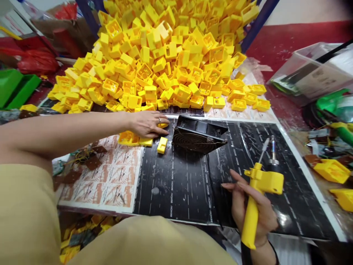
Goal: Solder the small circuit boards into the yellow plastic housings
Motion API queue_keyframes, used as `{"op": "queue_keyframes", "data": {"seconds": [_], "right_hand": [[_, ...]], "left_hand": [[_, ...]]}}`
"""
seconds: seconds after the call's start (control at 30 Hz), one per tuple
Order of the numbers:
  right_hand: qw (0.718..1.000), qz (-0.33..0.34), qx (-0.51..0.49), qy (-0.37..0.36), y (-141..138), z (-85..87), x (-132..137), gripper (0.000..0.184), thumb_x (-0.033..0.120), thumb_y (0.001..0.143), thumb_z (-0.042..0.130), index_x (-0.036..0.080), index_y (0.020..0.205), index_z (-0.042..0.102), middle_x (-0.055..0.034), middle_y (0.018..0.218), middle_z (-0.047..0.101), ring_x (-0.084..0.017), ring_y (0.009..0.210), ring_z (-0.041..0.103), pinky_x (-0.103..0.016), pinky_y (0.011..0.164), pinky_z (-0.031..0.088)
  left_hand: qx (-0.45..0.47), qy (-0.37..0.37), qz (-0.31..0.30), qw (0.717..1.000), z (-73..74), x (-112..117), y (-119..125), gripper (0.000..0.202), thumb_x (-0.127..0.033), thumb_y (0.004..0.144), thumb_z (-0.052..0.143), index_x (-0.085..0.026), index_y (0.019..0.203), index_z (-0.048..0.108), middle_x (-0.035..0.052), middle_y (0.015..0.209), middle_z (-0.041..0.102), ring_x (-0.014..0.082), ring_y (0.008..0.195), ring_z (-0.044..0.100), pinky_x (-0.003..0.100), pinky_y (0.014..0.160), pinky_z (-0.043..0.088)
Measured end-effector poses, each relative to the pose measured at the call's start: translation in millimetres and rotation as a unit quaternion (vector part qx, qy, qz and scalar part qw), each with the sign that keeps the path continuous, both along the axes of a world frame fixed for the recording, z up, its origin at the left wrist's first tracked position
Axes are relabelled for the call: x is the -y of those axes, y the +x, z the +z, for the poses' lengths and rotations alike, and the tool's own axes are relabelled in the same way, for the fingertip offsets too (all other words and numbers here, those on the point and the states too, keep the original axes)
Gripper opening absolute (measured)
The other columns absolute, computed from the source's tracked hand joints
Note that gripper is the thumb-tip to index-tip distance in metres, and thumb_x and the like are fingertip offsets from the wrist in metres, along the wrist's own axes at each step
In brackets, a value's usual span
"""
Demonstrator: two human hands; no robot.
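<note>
A person's left hand point(147, 124) reaches across the counter point(176, 184), fingers curled over a small yellow moulded plastic housing point(163, 125) at the near edge of a huge heap of identical yellow plastic housings point(165, 55). More yellow pieces lie under and just beside the wrist, and a single yellow block point(162, 145) sits apart on the black mat, just below the fingertips. The right hand point(255, 206), well apart near the counter's front edge, is wrapped around the handle of a yellow pistol-grip soldering tool point(257, 191), its metal tip pointing away. Between both hands rests a black square fan with a wire grille point(198, 136), tilted against the mat.
</note>
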State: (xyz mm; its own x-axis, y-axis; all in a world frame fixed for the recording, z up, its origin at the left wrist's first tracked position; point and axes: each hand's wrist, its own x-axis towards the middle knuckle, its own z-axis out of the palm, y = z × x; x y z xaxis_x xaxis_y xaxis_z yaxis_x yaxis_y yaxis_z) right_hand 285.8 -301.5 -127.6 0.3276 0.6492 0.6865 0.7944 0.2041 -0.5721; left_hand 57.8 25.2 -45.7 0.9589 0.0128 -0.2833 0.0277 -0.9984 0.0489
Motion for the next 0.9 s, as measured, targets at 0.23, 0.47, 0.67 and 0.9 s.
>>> {"op": "queue_keyframes", "data": {"seconds": [0.23, 0.47, 0.67, 0.9], "right_hand": [[1.0, 0.015, 0.006, 0.009, 2, -2.6, -1, 0.025, 0.007, 0.084, 0.066, 0.019, 0.104, 0.059, -0.0039, 0.104, 0.074, -0.013, 0.07, 0.072, -0.021, 0.062, 0.058], [0.999, 0.02, 0.039, 0.032, 1, -2.2, -3, 0.025, 0.008, 0.084, 0.067, 0.02, 0.104, 0.06, -0.0035, 0.106, 0.073, -0.013, 0.066, 0.071, -0.02, 0.062, 0.058], [0.994, 0.026, 0.081, 0.068, 1, -5.8, -3, 0.034, 0.007, 0.08, 0.071, 0.019, 0.11, 0.06, -0.0037, 0.104, 0.074, -0.014, 0.068, 0.071, -0.021, 0.06, 0.057], [0.98, 0.13, 0.144, 0.053, -27, 18.4, -16, 0.035, 0.022, 0.083, 0.074, 0.021, 0.111, 0.052, -0.0117, 0.128, 0.064, -0.018, 0.09, 0.072, -0.027, 0.074, 0.061]], "left_hand": [[-0.002, 0.005, 0.152, 0.988, 10.1, 70, -41, 0.053, -0.04, 0.097, 0.035, -0.018, 0.143, 0.048, 0.0128, 0.153, 0.045, 0.028, 0.146, 0.035, 0.053, 0.121, 0.022], [0.036, 0.009, 0.17, 0.985, -12.3, 144, -27, 0.059, -0.049, 0.097, 0.046, -0.02, 0.147, 0.044, 0.0206, 0.155, 0.04, 0.0365, 0.139, 0.045, 0.06, 0.11, 0.036], [0.183, 0.01, 0.175, 0.968, -13.5, 160, -50, 0.044, -0.037, 0.099, 0.044, -0.019, 0.136, 0.057, 0.0175, 0.146, 0.052, 0.0293, 0.129, 0.055, 0.047, 0.105, 0.046], [0.139, 0.042, 0.352, 0.925, -18.0, 140, -47, 0.056, -0.04, 0.097, 0.048, -0.018, 0.148, 0.043, 0.0171, 0.158, 0.034, 0.0356, 0.147, 0.031, 0.057, 0.116, 0.029]]}}
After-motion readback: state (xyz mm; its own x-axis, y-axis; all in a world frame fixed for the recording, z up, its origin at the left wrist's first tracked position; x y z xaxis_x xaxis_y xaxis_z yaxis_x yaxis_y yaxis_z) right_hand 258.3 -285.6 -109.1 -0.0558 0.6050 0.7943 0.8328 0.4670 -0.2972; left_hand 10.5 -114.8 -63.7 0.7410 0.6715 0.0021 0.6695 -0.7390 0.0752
